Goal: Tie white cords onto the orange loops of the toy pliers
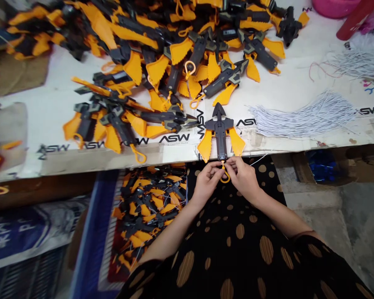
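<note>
Black toy (220, 135) with orange wings, at twelve o'clock from the person, its orange loop (225, 178) pinched in two bare hands.

It lies at the front edge of the white, printed tabletop (180, 155), point away; left hand (207, 180) and right hand (243, 177) nearly meet, fingertips closed on the loop's neck, forearms angling in from seven and five. From the toy, heaped similar toys (174, 50) lie around eleven o'clock, white ties (302, 118) near three; below the tabletop, a blue crate (92, 236) of more toys stands at eight.
</note>
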A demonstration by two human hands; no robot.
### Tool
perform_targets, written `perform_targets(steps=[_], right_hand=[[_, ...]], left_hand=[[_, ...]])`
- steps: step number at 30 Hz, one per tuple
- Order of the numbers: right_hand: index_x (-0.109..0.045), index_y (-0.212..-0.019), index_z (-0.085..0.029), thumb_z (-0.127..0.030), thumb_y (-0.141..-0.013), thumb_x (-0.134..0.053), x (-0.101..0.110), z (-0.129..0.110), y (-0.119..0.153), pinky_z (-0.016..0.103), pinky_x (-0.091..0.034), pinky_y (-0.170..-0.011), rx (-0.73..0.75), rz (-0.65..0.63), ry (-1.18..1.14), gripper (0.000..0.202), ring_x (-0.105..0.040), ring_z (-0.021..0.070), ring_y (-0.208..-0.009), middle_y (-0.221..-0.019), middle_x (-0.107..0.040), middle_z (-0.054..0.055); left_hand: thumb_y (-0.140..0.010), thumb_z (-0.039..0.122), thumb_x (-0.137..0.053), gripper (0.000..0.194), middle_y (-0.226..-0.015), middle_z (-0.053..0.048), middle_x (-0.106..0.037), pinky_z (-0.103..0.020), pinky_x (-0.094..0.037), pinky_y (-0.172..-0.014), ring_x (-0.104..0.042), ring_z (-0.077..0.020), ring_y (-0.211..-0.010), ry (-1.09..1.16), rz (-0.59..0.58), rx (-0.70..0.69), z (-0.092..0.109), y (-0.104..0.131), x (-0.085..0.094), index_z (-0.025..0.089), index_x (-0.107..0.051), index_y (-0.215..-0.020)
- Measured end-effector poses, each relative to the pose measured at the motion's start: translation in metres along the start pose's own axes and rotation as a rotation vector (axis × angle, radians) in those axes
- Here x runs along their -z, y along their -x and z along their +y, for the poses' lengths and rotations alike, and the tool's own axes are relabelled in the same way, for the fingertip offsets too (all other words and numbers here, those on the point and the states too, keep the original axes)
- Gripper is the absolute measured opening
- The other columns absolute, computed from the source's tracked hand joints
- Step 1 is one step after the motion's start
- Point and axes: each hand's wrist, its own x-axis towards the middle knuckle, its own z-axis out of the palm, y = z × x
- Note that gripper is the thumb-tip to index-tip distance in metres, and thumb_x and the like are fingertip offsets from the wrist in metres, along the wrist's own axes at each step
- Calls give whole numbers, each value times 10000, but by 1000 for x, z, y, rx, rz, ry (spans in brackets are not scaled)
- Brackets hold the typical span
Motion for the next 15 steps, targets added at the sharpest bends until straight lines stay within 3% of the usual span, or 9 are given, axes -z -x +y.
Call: perform_targets(steps=[3, 6, 9, 11, 15], right_hand=[[-620, -984, -228, -272, -1014, -524, 3, 2, -3, 255, -503, -681, 33, -13, 68, 110, -734, 172, -762, -874, -762, 28], [-627, -977, -237, -237, -1003, -534, 12, 5, -11, 245, -471, -649, 81, -109, 119, 96, -732, 169, -750, -848, -761, 7], [-633, -1010, -249, -261, -1002, -568, 22, 3, -20, 241, -461, -630, 101, -211, 132, 66, -724, 166, -736, -842, -753, -16], [-649, -1066, -243, -298, -1013, -571, 27, -3, -24, 245, -470, -646, 152, -212, 172, 109, -720, 167, -793, -931, -748, 12], [-652, -1256, -240, -352, -1029, -544, 31, -13, -26, 254, -467, -613, 297, -216, 315, 275, -685, 164, -844, -1061, -678, 68]], left_hand=[[-843, 479, -717, 418, -704, -8, -727, -229, -498, -577, -640, -122, -568, -6, -39, 30, -1, -3, 4, 174, -606, -1106], [-877, 491, -668, 366, -663, 10, -715, -217, -427, -475, -548, -98, -438, -89, -78, 20, 1, -8, 11, 187, -608, -1072], [-935, 462, -584, 267, -536, 45, -631, -224, -447, -528, -577, -116, -461, -253, -37, -62, 4, -13, 13, 203, -650, -941], [-949, 435, -556, 256, -500, 53, -592, -224, -448, -544, -585, -121, -472, -319, 0, -105, 6, -15, 10, 210, -652, -874], [-940, 380, -564, 205, -595, 28, -652, -232, -449, -559, -597, -123, -511, -413, 81, -198, 9, -10, 8, 213, -643, -851]])
